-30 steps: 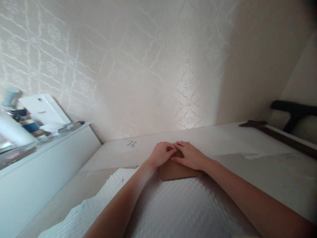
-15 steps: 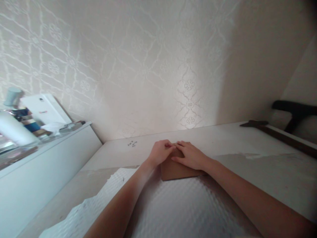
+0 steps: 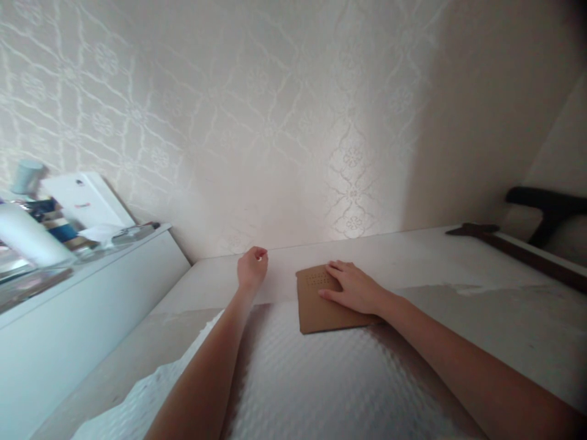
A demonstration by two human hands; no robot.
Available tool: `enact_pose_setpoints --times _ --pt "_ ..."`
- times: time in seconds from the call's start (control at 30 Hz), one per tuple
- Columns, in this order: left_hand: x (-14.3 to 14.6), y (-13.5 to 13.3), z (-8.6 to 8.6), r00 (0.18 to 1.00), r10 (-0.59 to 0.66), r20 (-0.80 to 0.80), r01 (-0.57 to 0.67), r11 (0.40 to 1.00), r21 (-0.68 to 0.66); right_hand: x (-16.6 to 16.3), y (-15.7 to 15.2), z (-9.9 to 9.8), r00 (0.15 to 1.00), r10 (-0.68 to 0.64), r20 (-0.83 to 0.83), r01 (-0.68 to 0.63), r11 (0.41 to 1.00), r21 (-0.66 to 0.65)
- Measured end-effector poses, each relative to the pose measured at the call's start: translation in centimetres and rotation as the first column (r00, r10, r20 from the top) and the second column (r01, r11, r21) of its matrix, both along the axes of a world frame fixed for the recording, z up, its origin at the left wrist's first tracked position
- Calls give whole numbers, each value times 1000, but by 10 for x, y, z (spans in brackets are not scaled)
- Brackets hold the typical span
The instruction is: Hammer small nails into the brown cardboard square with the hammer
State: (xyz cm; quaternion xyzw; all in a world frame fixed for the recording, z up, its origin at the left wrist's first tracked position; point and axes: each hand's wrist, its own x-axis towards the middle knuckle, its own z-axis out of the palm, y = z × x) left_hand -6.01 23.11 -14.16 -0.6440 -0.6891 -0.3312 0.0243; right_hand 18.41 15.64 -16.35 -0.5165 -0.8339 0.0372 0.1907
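Note:
A brown piece of cardboard (image 3: 321,311) lies at the middle of the table, with rows of small holes near its upper left edge. My right hand (image 3: 355,287) rests flat on its right side, thumb and fingers spread. Off to the left and apart from the cardboard, my left hand (image 3: 252,269) is closed with thumb and fingertips together; whatever is between them is too small to make out. It covers the spot where several tiny grey pieces lay. White bubble wrap (image 3: 312,385) spreads below the cardboard, towards me.
A white cabinet (image 3: 92,293) on the left carries a white box (image 3: 87,201) and assorted clutter. At the right edge stand a dark wooden rail (image 3: 527,253) and a black T-shaped object (image 3: 545,205). A patterned wall (image 3: 275,153) rises behind the table (image 3: 413,260).
My left hand has left the cardboard and moved left over the tiny grey pieces, uncovering the rows of holes. The right hand has stayed on the cardboard.

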Motion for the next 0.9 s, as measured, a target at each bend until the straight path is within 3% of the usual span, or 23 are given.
enact_pose_setpoints --times 0.13,0.23,0.4,0.9 --pt "-26 1 -1 968 252 -17 -253 966 -62 0 0 0 1000 -3 -1 3 1000 8" --pt "-38 1 -4 941 338 -4 -336 931 -143 0 0 0 1000 -3 -1 3 1000 6" --pt "-46 4 -9 946 318 -60 -323 919 -228 0 -1 2 1000 -1 7 1 1000 -7" --pt "-47 7 -12 947 295 -127 -320 904 -283 0 -1 1 1000 -1 20 1 1000 -3"
